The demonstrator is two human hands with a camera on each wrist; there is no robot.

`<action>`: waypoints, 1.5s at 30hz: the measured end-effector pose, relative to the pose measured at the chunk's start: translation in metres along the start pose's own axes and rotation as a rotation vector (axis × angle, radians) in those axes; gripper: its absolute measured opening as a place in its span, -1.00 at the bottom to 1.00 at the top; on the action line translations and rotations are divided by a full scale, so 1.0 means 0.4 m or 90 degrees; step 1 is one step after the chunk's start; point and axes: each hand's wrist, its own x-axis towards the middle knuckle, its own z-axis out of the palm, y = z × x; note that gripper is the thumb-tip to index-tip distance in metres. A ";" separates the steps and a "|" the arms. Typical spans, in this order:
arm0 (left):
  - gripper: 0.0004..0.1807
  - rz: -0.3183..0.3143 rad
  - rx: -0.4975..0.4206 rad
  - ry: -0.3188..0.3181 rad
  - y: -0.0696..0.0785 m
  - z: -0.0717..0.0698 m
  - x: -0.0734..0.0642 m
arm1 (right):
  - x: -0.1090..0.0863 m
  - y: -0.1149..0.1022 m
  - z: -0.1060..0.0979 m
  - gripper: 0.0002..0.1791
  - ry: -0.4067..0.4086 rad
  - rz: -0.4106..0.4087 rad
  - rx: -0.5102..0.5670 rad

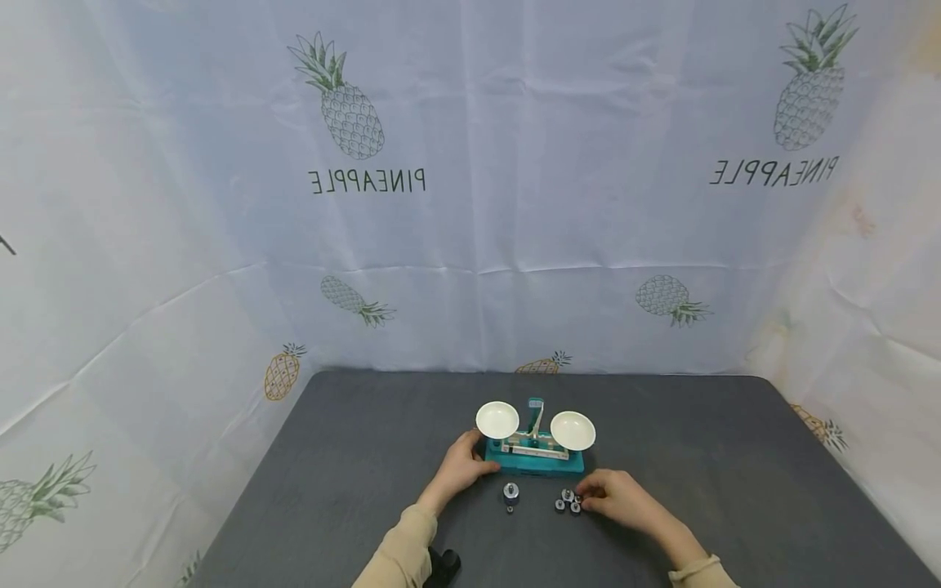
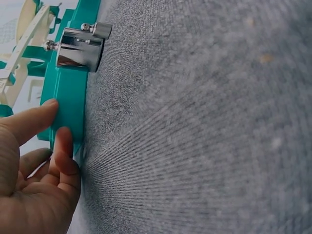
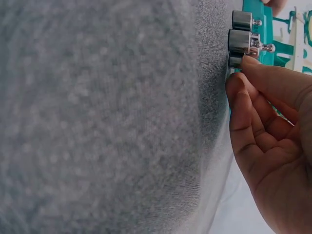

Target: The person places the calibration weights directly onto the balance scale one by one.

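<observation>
A teal balance scale [image 1: 534,464] with two white pans stands on the dark table. At its left end my left hand [image 1: 461,467] holds the base, thumb and curled fingers about the corner in the left wrist view. My right hand [image 1: 619,496] is at a cluster of several small metal weights [image 1: 568,496] in front of the scale's right side. Its thumb and index finger pinch at a weight [image 3: 235,61] on the cluster's near edge, which they partly hide. Before the scale's middle stand a larger chrome weight [image 2: 78,51] and a smaller weight [image 2: 101,30].
The grey table [image 1: 367,490] reaches to a white curtain [image 1: 470,204] with pineapple prints at the back and sides. A black object [image 1: 444,565] lies by my left forearm at the near edge of the view. The scale's pans [image 1: 573,430] stick up above the base.
</observation>
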 end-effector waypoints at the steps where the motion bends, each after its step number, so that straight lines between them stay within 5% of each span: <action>1: -0.30 -0.002 -0.003 -0.002 0.001 0.000 0.000 | 0.001 0.001 0.000 -0.87 -0.001 -0.001 0.002; 6: -0.31 0.003 -0.018 -0.010 0.000 0.003 0.001 | 0.005 0.005 0.002 -0.88 -0.007 0.002 0.010; 18: -0.26 -0.073 -0.121 -0.037 -0.020 0.008 0.006 | 0.012 0.008 0.005 -0.93 -0.003 0.013 0.009; 28: -0.24 -0.004 -0.149 -0.045 -0.023 -0.001 -0.004 | 0.004 -0.006 -0.003 -0.95 0.008 0.018 0.007; 35: -0.25 -0.068 -0.126 -0.047 -0.024 0.003 0.006 | -0.001 -0.016 -0.014 -0.94 0.016 0.031 -0.003; 45: -0.26 -0.090 -0.147 -0.057 -0.016 -0.003 0.003 | -0.005 -0.048 -0.052 -0.90 0.040 -0.003 -0.030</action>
